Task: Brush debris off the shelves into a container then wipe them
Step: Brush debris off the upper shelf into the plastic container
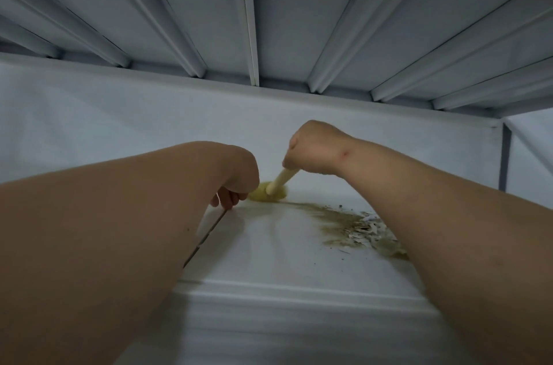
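The right hand [314,149] fists its grip round a pale, rounded brush [273,185], whose yellowish bristles rest on the white shelf [269,245]. Right of the brush lies olive dust and flaky debris [359,230], partly behind the forearm. Left of the brush, the left hand [236,182] pinches a thin dark edge [209,233]; what it belongs to is hidden. Ribbed slats [269,20] run overhead.

Shelf [269,245] white; brush [269,192] pale yellow; debris [353,227] olive-brown, white flecks.

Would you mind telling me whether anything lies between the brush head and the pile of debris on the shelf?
Nothing visible does. The brush, gripped by the right hand, sits at the back of the shelf; only a thin dusty trail runs across bare surface to the debris, partly hidden by the right forearm.
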`<state>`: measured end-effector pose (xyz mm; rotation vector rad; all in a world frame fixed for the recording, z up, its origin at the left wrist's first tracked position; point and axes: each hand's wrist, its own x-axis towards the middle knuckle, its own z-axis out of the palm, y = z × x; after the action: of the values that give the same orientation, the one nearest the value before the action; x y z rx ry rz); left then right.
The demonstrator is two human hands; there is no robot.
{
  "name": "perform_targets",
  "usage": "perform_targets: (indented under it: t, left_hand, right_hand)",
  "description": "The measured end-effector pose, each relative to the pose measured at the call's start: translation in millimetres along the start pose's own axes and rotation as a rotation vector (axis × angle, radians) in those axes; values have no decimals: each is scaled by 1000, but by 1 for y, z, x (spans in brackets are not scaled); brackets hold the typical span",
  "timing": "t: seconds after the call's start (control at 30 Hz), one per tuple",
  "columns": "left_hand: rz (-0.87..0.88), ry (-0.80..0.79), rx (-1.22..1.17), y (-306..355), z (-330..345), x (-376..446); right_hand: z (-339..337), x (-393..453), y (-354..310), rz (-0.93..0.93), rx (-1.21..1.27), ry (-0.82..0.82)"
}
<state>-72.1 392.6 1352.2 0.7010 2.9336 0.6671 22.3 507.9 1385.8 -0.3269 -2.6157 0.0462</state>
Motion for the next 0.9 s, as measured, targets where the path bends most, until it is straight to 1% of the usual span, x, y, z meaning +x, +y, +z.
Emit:
perform_targets:
  t: [0.07, 0.13, 0.2, 0.3, 0.37, 0.43, 0.53, 0.6, 0.67, 0.73, 0.8, 0.87, 0.9]
  left_hand:
    - [8, 6, -17, -2, -1, -1]
    - [9, -1, -24, -3, 0, -2]
    - [12, -5, -37, -2, 1, -5]
    - [15, 1, -28, -1, 1, -10]
    - [12, 1, -25, -1, 1, -12]
    - [13, 17, -24, 0, 1, -12]
    - [0, 64, 7, 0, 0, -13]
    - [-25, 77, 45, -1, -1, -13]
    - [-57, 73, 77, -2, -2, -13]
    - [-72, 74, 106, 0, -3, -16]
    - [-59, 86, 124, 3, -3, -20]
    - [-44, 90, 141, 5, -3, -22]
    - [-41, 93, 146, 6, -3, -24]
  right_hand:
    - [-8, 0, 1, 46, -104, -18]
    - [-18, -1, 12, 132, -227, -40]
    - [-22, -5, 29, 211, -259, -14]
    - [-25, -11, 42, 253, -158, 146]
    - [-22, -10, 40, 212, -48, 214]
    - [-17, -9, 30, 135, 89, 197]
    - [-10, -13, 15, 55, 242, 70]
    - [-15, -16, 15, 77, 222, 45]
    - [-25, -19, 22, 138, 134, 67]
    - [-35, -22, 33, 209, 54, 115]
    - [-39, -24, 41, 246, -2, 199]
    - [-36, -22, 40, 204, 12, 266]
    - [-32, -21, 36, 161, 80, 279]
